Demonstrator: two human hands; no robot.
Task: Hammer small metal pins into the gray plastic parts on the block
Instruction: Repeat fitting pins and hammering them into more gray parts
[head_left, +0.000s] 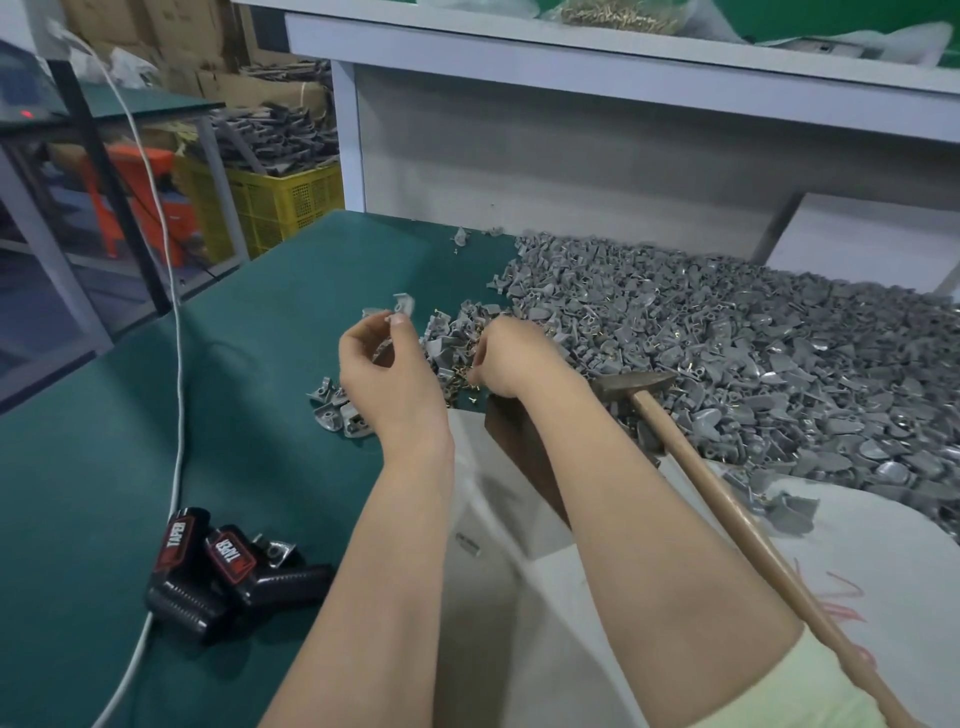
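Closest to us, the hammer (737, 519) just lies there untouched, its handle running along our right forearm and its head beside the dark block (517, 439). Our left hand (387, 364) pinches one gray plastic part (402, 304) above the green table (156, 415). Our right hand (511, 358) has its fingers curled down into the brass pins (457, 376). Can't tell if it's got one. The big gray pile (753, 364) sits to the right.

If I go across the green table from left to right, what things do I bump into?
White cable → black TAPER gadgets → left hand, pinching a gray part → right hand over the brass pins → hammer → big pile of gray parts.
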